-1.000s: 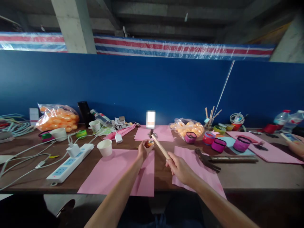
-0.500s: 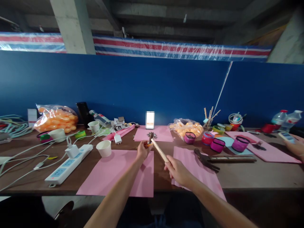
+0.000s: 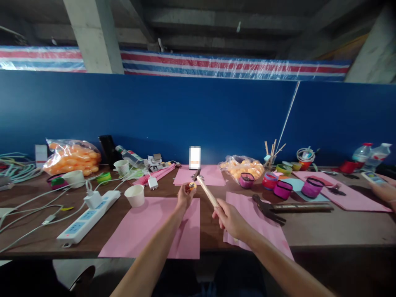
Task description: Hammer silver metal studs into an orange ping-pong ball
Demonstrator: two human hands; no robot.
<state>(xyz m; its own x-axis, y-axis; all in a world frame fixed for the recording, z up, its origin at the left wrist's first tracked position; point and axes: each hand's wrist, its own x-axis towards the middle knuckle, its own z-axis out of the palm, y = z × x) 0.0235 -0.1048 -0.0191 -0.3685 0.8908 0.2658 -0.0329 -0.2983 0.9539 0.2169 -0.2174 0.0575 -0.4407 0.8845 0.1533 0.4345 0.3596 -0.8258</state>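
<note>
My right hand (image 3: pixel 231 219) is closed round the wooden handle of a small hammer (image 3: pixel 206 192), whose metal head points away from me near the far pink sheet (image 3: pixel 213 176). My left hand (image 3: pixel 185 194) pinches a small orange ball (image 3: pixel 192 186) just left of the hammer's head, above the brown table (image 3: pixel 324 227). Below my arms lie two pink paper sheets, one on the left (image 3: pixel 145 229) and one on the right (image 3: pixel 262 227).
A white power strip (image 3: pixel 88 215) with cables and a paper cup (image 3: pixel 135 195) sit to the left. Bags of orange balls (image 3: pixel 72 156) lie at the back. A second hammer (image 3: pixel 291 207) and coloured tape rolls (image 3: pixel 283 189) lie right. Another person's hand (image 3: pixel 385 193) is at far right.
The hammer head rose slightly and moved away from me; my left hand keeps its pinch on the orange ball. The camera drifted a little.
</note>
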